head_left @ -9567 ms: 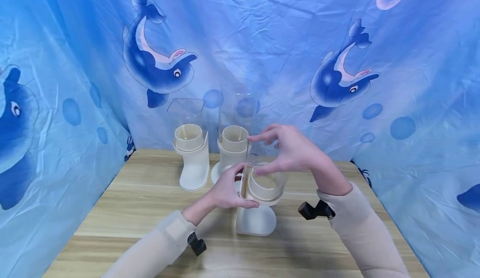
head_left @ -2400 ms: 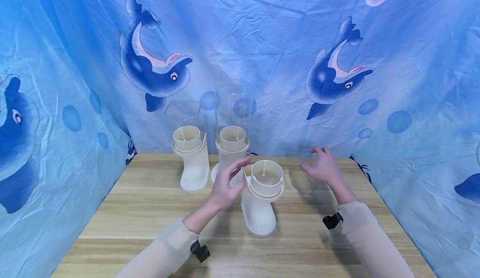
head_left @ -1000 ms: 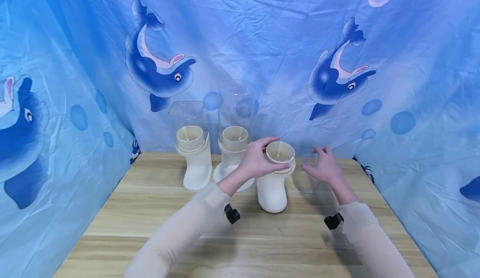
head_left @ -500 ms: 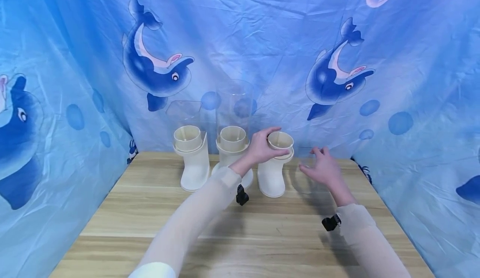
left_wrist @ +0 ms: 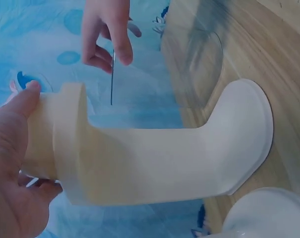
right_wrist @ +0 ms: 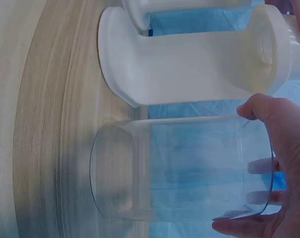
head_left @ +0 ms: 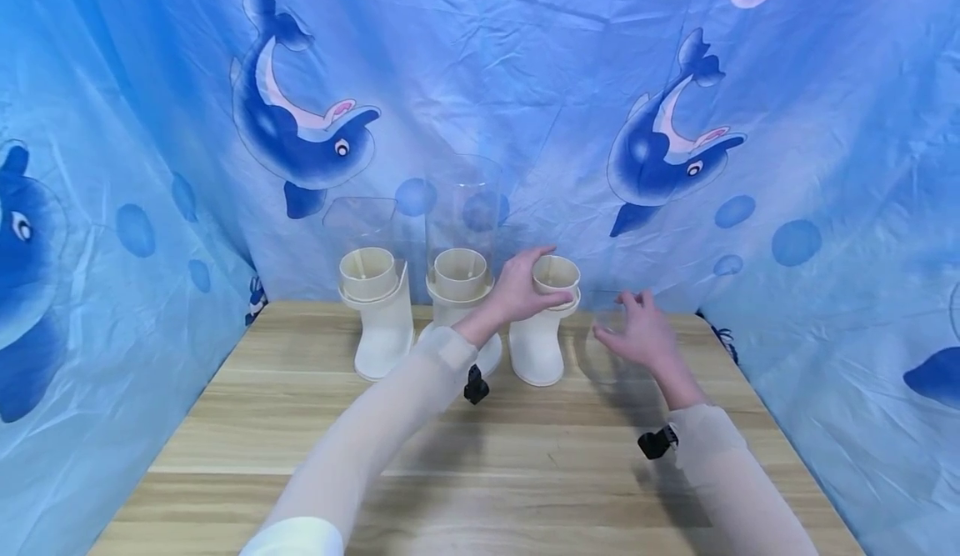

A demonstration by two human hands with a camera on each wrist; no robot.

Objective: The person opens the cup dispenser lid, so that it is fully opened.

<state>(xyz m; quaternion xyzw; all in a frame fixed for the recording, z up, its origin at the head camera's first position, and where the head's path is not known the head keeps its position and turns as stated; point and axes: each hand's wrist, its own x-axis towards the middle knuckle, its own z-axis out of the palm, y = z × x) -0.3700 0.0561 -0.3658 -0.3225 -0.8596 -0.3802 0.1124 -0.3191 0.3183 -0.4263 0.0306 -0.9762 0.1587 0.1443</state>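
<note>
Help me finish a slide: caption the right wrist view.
A right hand holds a clear container near its rim, beside a white boot-shaped stand on a wooden table.

Wood-grain table (head_left: 525,473): three white stands (head_left: 537,352) in row, upright clear container (right_wrist: 194,168) beside.

We have wide room over the table (head_left: 540,481) between the left sleeve (head_left: 367,431) and right sleeve (head_left: 738,489); the left hand (head_left: 519,289) and its wrist cross before the middle stand (head_left: 450,313); only a narrow slot parts the right stand (head_left: 536,348) from the clear cup (right_wrist: 189,168); the right hand (head_left: 641,335) blocks the cup's top; the curtain (head_left: 525,81) bounds us behind.
</note>
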